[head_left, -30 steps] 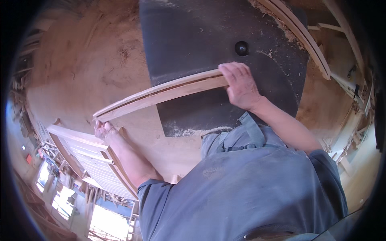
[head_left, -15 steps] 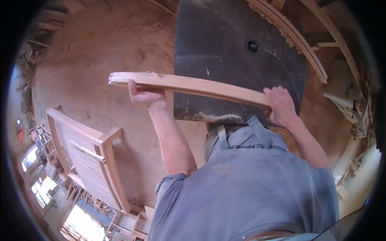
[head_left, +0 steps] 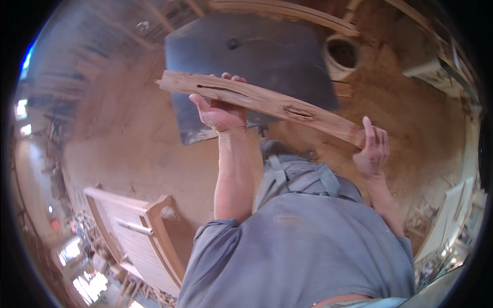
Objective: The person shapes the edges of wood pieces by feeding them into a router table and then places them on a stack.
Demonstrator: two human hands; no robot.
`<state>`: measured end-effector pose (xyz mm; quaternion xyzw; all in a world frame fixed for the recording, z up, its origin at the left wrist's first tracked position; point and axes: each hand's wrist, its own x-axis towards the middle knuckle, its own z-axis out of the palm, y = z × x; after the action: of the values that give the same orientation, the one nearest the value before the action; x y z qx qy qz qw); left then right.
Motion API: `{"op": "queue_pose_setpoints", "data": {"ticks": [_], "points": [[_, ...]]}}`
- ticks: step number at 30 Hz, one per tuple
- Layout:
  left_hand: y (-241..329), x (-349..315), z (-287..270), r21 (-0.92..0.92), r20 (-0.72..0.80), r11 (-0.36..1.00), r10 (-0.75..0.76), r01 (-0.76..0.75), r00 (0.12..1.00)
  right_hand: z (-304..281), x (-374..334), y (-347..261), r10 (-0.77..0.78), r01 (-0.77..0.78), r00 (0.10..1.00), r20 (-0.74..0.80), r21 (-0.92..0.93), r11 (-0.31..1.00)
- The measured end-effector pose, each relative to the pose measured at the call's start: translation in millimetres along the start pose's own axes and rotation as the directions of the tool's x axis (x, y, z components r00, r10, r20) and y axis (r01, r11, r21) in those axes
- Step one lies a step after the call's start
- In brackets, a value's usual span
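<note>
I hold a long, slightly bent wooden board [head_left: 267, 101] across in front of me, its rough face with a dark split and a knot hole turned up. Under its left part lies my left hand [head_left: 224, 117], palm up, the thumb at the near edge and fingertips showing past the far edge. At the other end my right hand [head_left: 372, 152] grips the board, one finger pointing up beside it. A stub sticks out of the board's left tip. Below and beyond the board is a dark, flat tabletop [head_left: 277, 51].
A slatted wooden frame [head_left: 123, 199] stands on the left of the dusty floor [head_left: 138, 149]. Right of the tabletop sits a round pale container [head_left: 331, 65] with a dark inside. A curved wooden strip [head_left: 292, 11] lies along the far edge.
The board has been turned from a smooth side to its rough, split face. My left hand now sits further in from the left end. The view has shifted, showing more floor and the container.
</note>
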<state>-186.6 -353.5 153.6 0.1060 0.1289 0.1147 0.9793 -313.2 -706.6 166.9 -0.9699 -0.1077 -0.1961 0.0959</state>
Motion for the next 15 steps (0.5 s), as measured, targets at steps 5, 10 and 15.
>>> {"op": "queue_pose_setpoints", "data": {"ticks": [5, 10, 15], "points": [[-99, -40, 19, 0.066, -0.087, 0.975, -0.204, 0.210, 0.975, -27, -52, 33, 0.183, -0.186, 0.982, -0.037, -0.085, 0.979], [-111, -30, 8, 0.194, -0.065, 0.928, -0.313, 0.319, 0.948, -38, -73, 12, 0.307, -0.303, 0.951, 0.045, -0.077, 0.950], [-165, -3, 9, 0.264, -0.097, 0.860, -0.427, 0.437, 0.899, -29, -79, 31, 0.432, -0.455, 0.850, 0.301, 0.006, 0.890]]}}
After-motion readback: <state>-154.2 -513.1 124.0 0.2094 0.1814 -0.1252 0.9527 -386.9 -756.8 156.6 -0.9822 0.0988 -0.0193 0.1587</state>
